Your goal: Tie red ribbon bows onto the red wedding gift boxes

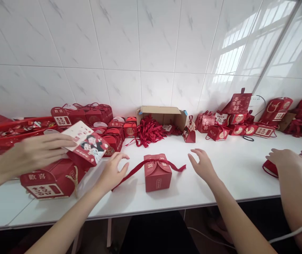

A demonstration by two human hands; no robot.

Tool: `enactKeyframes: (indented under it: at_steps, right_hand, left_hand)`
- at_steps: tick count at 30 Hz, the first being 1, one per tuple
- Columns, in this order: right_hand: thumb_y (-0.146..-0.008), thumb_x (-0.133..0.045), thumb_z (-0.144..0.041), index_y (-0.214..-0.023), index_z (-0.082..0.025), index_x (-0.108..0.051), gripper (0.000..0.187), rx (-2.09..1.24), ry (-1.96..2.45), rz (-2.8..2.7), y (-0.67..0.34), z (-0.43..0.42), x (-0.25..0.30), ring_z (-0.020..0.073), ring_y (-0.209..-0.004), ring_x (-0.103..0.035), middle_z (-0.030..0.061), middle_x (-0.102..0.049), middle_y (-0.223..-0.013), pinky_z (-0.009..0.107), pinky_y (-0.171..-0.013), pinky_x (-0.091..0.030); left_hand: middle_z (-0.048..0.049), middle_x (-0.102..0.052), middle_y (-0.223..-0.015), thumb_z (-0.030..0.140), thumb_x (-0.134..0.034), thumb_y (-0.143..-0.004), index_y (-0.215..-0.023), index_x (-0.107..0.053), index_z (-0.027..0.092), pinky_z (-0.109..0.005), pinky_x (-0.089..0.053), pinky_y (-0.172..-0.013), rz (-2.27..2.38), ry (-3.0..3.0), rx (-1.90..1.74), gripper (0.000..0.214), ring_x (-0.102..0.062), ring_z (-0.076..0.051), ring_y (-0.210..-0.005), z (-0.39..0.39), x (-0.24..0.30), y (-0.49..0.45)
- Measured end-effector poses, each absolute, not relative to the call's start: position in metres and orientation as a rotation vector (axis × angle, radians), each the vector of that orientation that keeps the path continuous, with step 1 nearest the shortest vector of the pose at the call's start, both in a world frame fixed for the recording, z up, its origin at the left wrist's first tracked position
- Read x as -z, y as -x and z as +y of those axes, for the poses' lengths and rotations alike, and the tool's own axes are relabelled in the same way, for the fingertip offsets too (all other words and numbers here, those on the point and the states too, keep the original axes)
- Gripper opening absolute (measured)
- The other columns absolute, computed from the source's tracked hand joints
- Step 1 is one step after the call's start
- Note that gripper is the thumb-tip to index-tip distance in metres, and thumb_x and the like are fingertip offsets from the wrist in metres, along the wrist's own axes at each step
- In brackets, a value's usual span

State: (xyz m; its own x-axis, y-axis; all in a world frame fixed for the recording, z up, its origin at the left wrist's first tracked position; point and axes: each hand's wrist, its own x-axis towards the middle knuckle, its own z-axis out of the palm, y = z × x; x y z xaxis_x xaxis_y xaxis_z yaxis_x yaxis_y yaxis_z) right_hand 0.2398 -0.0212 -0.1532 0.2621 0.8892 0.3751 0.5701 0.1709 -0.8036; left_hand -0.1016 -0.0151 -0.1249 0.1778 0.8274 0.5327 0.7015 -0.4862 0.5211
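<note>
A small red gift box (157,173) stands on the white table (219,183) right in front of me. A red ribbon (129,175) is tied over its top, and the ends trail off to both sides. My left hand (112,171) hovers open just left of the box, above the long ribbon tail, fingers spread. To the right of the box, my right hand (202,164) is also open, a short gap away, holding nothing. Neither hand touches the box.
A co-worker's hand (31,154) on the left holds a flat printed carton (88,144) above a larger red handled box (50,180). Another person's hands (285,159) at the right rest on a red bag (270,168). A cardboard box (161,113) spills red ribbons (148,130); red boxes line the wall.
</note>
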Motion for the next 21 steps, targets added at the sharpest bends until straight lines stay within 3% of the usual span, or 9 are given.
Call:
enactKeyframes:
  at_steps: [5,8,11,16,21]
  right_hand:
    - [-0.084,-0.049,-0.05,-0.09,-0.021,-0.06,0.032,-0.754,1.311,-1.71,-0.191,-0.015,0.13,0.0177,-0.083,-0.063,0.0045,-0.065,-0.098,0.03,-0.071,-0.05]
    - [-0.08,-0.054,-0.056,-0.085,-0.02,-0.052,0.036,-0.934,1.291,-1.729,-0.181,-0.013,0.13,0.0105,-0.06,-0.057,0.0002,-0.061,-0.084,0.024,-0.053,-0.045]
    - [-0.078,-0.052,-0.062,-0.078,-0.02,-0.045,0.042,-1.091,1.331,-1.711,-0.181,-0.011,0.134,0.007,-0.044,-0.043,-0.0043,-0.052,-0.064,0.02,-0.039,-0.031]
    - [-0.073,-0.054,-0.068,-0.061,-0.018,-0.044,0.052,-1.236,1.348,-1.706,-0.185,-0.008,0.136,0.0043,-0.041,-0.025,-0.0072,-0.035,-0.052,0.02,-0.038,-0.017]
    - [-0.067,-0.064,-0.063,-0.057,-0.017,-0.047,0.05,-1.242,1.34,-1.676,-0.192,-0.005,0.133,0.0046,-0.045,-0.021,-0.0069,-0.034,-0.053,0.023,-0.042,-0.015]
  left_hand:
    - [-0.0033,-0.059,-0.087,0.039,-0.06,-0.073,-0.081,-0.05,0.02,-0.036,-0.047,-0.083,1.244,-1.807,-1.159,0.023,-0.059,-0.02,-0.088,-0.01,0.124,0.047]
    - [-0.0008,-0.054,-0.084,0.038,-0.062,-0.07,-0.079,-0.046,0.02,-0.031,-0.048,-0.076,1.246,-1.77,-1.146,0.026,-0.057,-0.018,-0.084,-0.01,0.125,0.034]
    - [0.0013,-0.05,-0.083,0.039,-0.062,-0.068,-0.081,-0.043,0.02,-0.027,-0.046,-0.07,1.262,-1.723,-1.114,0.029,-0.054,-0.014,-0.076,-0.011,0.125,0.032]
    - [0.0032,-0.05,-0.073,0.043,-0.063,-0.067,-0.077,-0.046,0.019,-0.023,-0.036,-0.055,1.28,-1.711,-0.942,0.031,-0.045,-0.01,-0.059,-0.005,0.125,0.041]
    - [0.0076,-0.029,-0.052,0.05,-0.069,-0.061,-0.053,-0.032,0.019,-0.022,-0.018,-0.049,1.38,-1.761,-0.823,0.049,-0.026,-0.008,-0.05,0.0,0.124,0.053]
